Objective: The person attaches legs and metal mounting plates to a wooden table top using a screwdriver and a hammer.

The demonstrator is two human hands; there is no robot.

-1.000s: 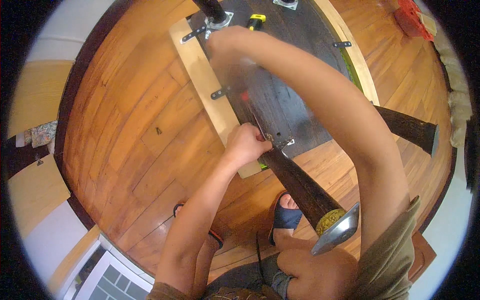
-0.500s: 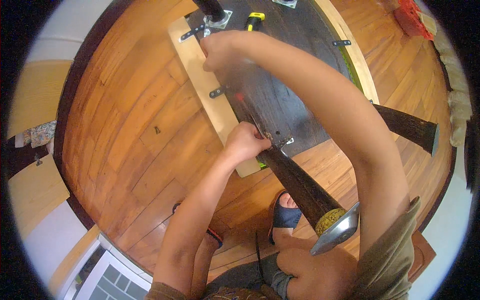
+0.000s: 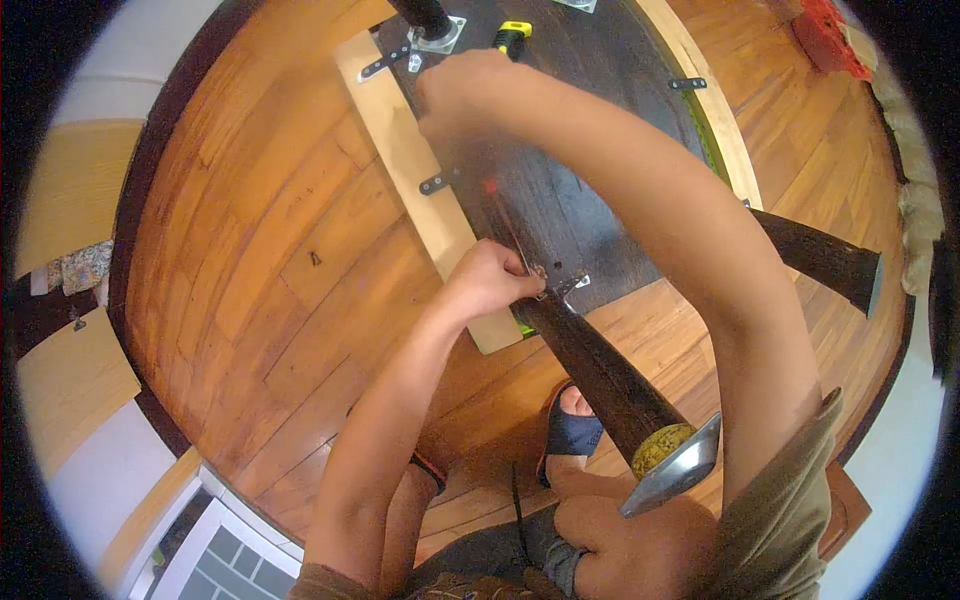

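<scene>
My left hand point(image 3: 490, 280) pinches a small part, too small to name, at a metal bracket point(image 3: 572, 285) beside the near dark leg point(image 3: 600, 370). My right hand point(image 3: 455, 100), blurred and with its fingers mostly hidden, is closed at the far end of what looks like a screwdriver point(image 3: 490, 187). Its red part and thin shaft run down toward my left fingertips. The dark board point(image 3: 590, 220) lies under both hands. A pale wooden strip point(image 3: 405, 150) borders its left side, joined by black brackets point(image 3: 437, 184).
A yellow-and-black cutter point(image 3: 513, 40) lies on the board near a far leg point(image 3: 425, 18). Another dark leg point(image 3: 815, 255) juts out to the right. The near leg's metal-plated end point(image 3: 675, 470) reaches close to my knee. A red item point(image 3: 830, 40) sits on the wooden floor.
My right hand has shifted slightly right, with its wrist turned a little. The left hand stays at the bracket, and the board's position in view has barely changed.
</scene>
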